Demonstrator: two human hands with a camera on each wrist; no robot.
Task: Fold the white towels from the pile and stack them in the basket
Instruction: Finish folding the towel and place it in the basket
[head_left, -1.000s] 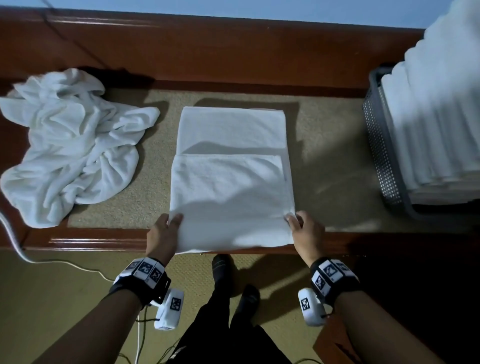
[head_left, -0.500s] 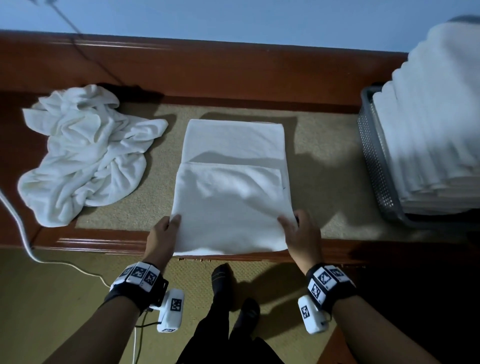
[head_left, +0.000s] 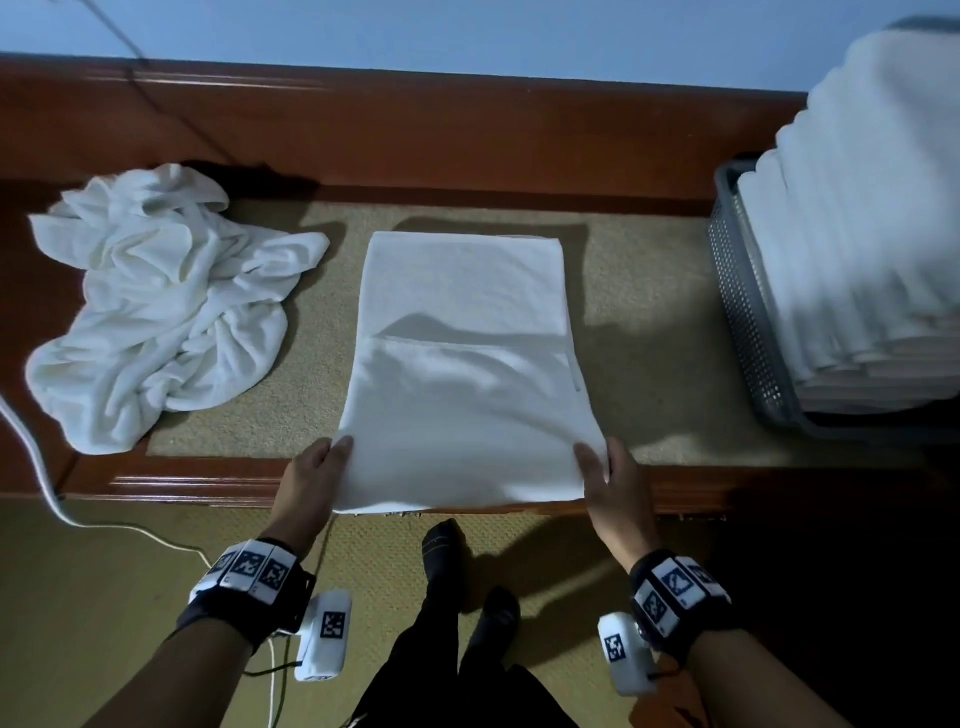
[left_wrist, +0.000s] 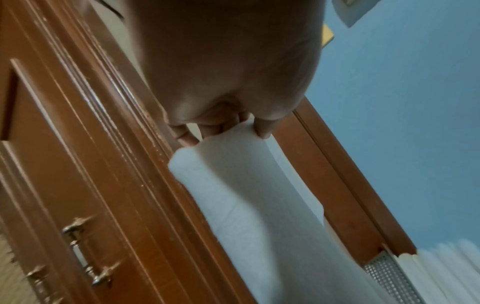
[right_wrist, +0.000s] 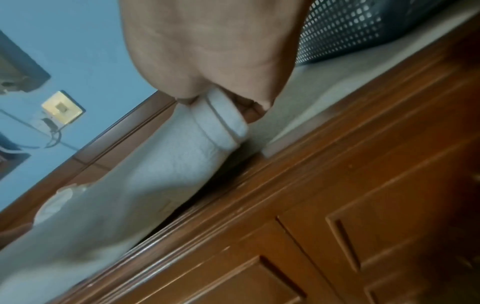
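1. Looking down from the head view, I see the long brown wooden cabinet going across the middle of the frame, with a tan mat on top.
2. At the right edge sits the gray basket, and a very tall stack of folded towels is already in it.
3. At the left of the frame lies the messy pile of white towels, not folded yet.
4. In the center lies the half-folded towel. Its near part is doubled over, and its near edge hangs a bit past the front of the cabinet.
5. My left hand pinches the near left corner, thumb on top and fingers under. The left wrist view shows this too.
6. My right hand pinches the near right corner the same way, with the thick layers between thumb and fingers.
7. I think the next fold goes away from me, toward the top of the frame.
8. What could go wrong: if one hand lifts faster, the edges will not line up. If a pinch misses a layer, the fold could fall open.
9. The stack is so tall that one more towel, put down crooked, could make it tip.
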